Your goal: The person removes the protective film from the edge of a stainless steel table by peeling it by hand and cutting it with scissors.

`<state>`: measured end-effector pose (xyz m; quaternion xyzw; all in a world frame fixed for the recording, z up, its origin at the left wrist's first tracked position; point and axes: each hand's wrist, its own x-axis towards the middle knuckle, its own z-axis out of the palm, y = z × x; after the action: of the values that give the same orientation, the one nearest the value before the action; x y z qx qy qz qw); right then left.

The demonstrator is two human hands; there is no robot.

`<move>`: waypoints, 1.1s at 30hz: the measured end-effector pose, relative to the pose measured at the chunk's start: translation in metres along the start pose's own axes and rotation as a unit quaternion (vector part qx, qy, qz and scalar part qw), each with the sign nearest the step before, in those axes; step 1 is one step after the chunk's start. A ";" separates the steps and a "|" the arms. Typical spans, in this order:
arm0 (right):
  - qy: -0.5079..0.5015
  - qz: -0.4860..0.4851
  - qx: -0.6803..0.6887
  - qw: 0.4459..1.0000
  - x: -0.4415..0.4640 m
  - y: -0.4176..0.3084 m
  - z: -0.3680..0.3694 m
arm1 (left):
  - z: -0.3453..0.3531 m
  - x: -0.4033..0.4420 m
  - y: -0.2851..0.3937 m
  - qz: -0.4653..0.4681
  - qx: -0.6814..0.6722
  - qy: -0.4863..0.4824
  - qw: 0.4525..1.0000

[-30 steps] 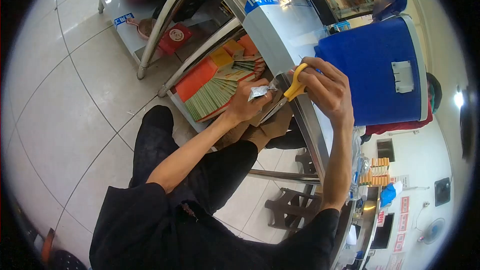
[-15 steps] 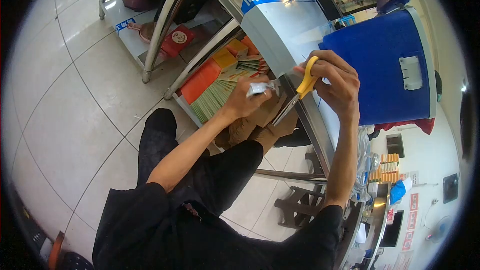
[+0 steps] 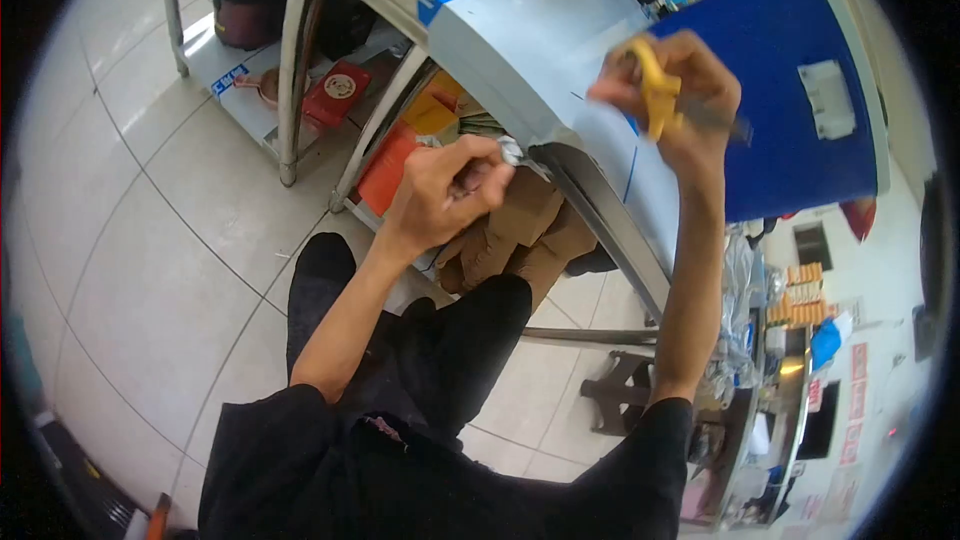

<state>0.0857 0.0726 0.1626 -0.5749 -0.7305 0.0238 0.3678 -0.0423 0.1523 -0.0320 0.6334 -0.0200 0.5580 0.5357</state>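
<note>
Near the corner of the steel table [image 3: 600,215], my left hand [image 3: 435,200] is closed on a small piece of crinkled clear plastic [image 3: 510,151], which pokes out past the thumb and forefinger at the table edge. My right hand [image 3: 700,90] is raised over the tabletop in front of the blue box. Its fingers are in the yellow handles of a pair of scissors [image 3: 656,90], blurred by motion. The blades point right, away from the plastic; I cannot tell whether they are apart.
A big blue box [image 3: 770,60] stands on the tabletop. Brown cardboard-coloured packages [image 3: 520,215] and an orange packet [image 3: 380,175] sit on the shelf below. A red dustpan [image 3: 337,92] lies on a low shelf at left. A dark stool [image 3: 615,390] stands under the table.
The scissors have swung from pointing down-left near the table edge to pointing right, as my right hand rose. My left hand has turned, leaving less of the plastic showing. The view has shifted.
</note>
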 end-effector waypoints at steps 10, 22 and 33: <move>0.118 0.078 -0.007 0.990 -0.008 0.039 0.011 | 0.008 0.062 0.034 0.176 0.283 -0.103 0.937; 0.149 0.058 -0.095 0.983 -0.019 0.057 0.001 | -0.001 0.102 0.040 0.410 0.384 -0.327 0.760; 0.115 0.161 0.148 0.969 -0.032 0.051 -0.013 | -0.004 0.123 0.049 0.360 0.324 -0.397 0.780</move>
<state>0.1371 0.0570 0.1323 -0.6228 -0.5697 0.1240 0.5218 -0.0295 0.2047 0.0886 0.8820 -0.2751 0.3826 0.0037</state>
